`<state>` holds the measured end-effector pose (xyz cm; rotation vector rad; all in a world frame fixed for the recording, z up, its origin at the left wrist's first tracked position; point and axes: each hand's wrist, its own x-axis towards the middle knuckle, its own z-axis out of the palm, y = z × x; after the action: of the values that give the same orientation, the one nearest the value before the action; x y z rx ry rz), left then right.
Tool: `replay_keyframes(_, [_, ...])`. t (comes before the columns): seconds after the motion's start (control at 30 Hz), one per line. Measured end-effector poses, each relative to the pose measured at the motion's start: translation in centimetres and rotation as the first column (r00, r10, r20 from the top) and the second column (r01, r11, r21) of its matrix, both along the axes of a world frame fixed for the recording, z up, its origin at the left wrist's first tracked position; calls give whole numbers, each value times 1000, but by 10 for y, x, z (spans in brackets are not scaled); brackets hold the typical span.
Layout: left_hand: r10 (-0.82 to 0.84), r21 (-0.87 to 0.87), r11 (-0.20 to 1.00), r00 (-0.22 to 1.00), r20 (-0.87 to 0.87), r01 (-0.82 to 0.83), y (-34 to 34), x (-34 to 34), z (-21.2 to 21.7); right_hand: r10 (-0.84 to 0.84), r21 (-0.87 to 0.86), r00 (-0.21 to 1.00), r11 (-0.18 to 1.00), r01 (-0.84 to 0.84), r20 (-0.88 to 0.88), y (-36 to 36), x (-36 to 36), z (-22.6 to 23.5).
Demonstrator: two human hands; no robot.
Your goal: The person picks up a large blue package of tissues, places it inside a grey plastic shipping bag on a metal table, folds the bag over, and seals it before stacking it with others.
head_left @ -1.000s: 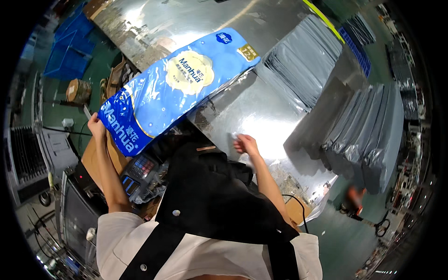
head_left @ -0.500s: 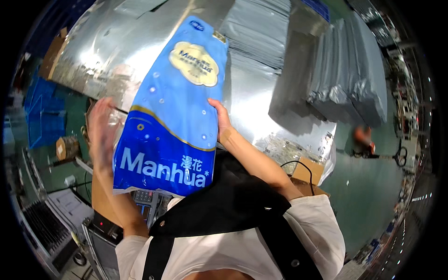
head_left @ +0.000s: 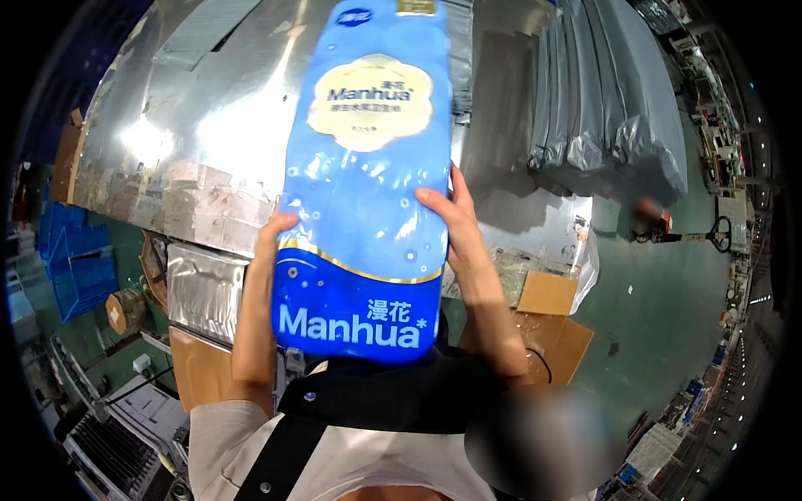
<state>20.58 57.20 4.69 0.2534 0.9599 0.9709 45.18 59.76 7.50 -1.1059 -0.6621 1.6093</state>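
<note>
both hands hold a long blue pack (head_left: 363, 192) upright in front of the chest, its lower end near the black apron (head_left: 393, 397) and its top reaching out over the shiny metal desk (head_left: 167, 142). the left hand (head_left: 274, 230) is pressed to the pack's left edge, most of it hidden behind the film, so i cannot tell how firmly its fingers wrap; the right hand (head_left: 447, 213) is clamped on the right edge with thumb and fingers spread over the front. the grip is from the sides only, near the middle, with nothing under the bottom end. the film looks glossy and slick, so the likeliest trouble is the pack sliding down through the palms, or tipping forward since much of its length stands above the hands. a squeeze too hard could dent the soft contents or split the film. the pack also blocks the view of the desk straight ahead, so setting it down blind could knock the grey bags (head_left: 601, 108) stacked at the right, or catch the desk's taped front edge (head_left: 196, 213).
</note>
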Motion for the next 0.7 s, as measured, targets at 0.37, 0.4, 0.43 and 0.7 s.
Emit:
replay_keyframes(0.37, [-207,-135,976,910,-359,168,64,60,-183,-228,-306,929,898,316,291,64,93,-184])
replay_keyframes(0.4, [-175,-50,984,853,-492,173,95,62,-168,-245,-231,866,900,371,437,92,99,-175])
replay_keyframes(0.43, [-130,34,981,784,-608,189,132,65,-155,-260,-150,775,899,412,576,122,102,-165])
replay_keyframes(0.7, [434,354,259,219,-874,899,421,104,-173,-542,597,293,789,-144,788,386,103,-150])
